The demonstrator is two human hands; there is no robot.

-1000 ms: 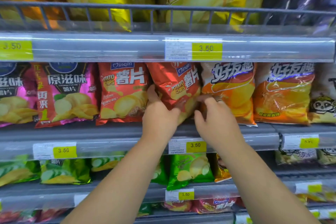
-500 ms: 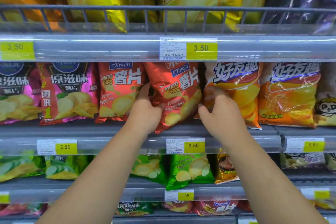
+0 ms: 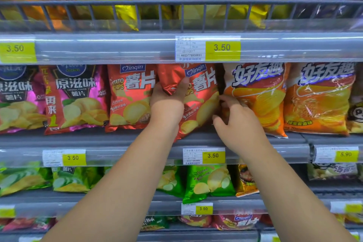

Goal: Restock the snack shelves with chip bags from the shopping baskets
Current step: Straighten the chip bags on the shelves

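Currently, left hand point(image 3: 169, 104) grips the red chip bag point(image 3: 202, 108) — nearly seated on the shelf point(image 3: 137, 140); right hand point(image 3: 238, 125) curls at its edge — grasp unclear. Remaining stock not visible.

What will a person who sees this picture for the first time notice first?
On the middle shelf, the left hand grips a red chip bag at the centre. The right hand curls at the gap beside an orange bag. Yellow price tags line the shelf edges.
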